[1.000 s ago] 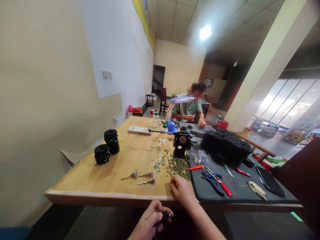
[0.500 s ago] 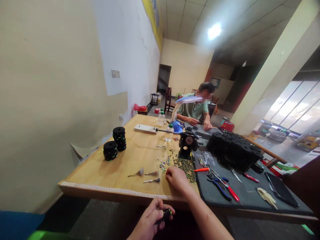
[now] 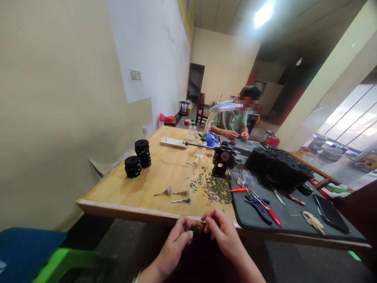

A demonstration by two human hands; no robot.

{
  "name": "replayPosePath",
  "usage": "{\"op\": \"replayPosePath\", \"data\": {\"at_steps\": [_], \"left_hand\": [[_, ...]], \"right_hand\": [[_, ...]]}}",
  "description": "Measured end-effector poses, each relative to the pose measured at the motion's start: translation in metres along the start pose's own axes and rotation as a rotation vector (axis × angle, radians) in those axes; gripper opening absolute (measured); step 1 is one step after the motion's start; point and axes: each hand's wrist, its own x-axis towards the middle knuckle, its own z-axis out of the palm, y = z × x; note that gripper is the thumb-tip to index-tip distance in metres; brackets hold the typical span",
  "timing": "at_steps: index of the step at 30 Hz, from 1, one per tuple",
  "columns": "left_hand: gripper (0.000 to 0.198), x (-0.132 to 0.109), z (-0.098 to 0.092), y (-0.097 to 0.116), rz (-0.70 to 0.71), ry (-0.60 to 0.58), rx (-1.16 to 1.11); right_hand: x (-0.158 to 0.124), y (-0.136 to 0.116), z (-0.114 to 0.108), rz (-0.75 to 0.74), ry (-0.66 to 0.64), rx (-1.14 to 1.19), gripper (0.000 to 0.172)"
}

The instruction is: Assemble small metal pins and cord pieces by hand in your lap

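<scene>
The left hand (image 3: 180,234) sits near six o'clock, fingers curled in a grip, its thumb angled toward two. The right hand (image 3: 218,227) — between five and six o'clock — faces it, fingers bent and tips pointing toward nine, close to the left fingers (whether they touch is hard to tell). The left forearm (image 3: 156,270) slants up toward one o'clock, the right forearm (image 3: 246,262) toward eleven; both are bare.

Well to the left of the left hand (image 3: 176,240) ran a cream-and-white wall (image 3: 153,63) with a switch plate (image 3: 136,74). Far beyond that hand, I noticed a wooden chair (image 3: 201,106) near a dark doorway (image 3: 196,80). High beyond the right hand (image 3: 223,234) glared a ceiling light (image 3: 264,15); farther right, a pale pillar (image 3: 332,78) stood beside bright windows (image 3: 353,122).
</scene>
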Motion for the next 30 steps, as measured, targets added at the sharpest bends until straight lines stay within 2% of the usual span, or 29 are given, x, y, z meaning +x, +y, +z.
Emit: {"op": "replayPosePath", "data": {"at_steps": [3,9,19,30], "left_hand": [[0.012,0.0,0.004,0.0,0.102,-0.002,0.101],[0.016,0.0,0.013,0.006,0.196,-0.04,0.152],[0.019,-0.001,0.014,0.006,0.213,-0.055,0.173],[0.015,-0.001,0.012,0.002,0.261,-0.062,0.249]], "right_hand": [[-0.019,-0.004,0.007,0.004,0.029,0.157,0.034],[-0.021,-0.004,0.017,-0.008,0.045,0.219,0.036],[-0.024,-0.005,0.017,0.0,0.035,0.221,0.032],[-0.025,-0.01,0.015,-0.045,0.032,0.074,0.026]]}}
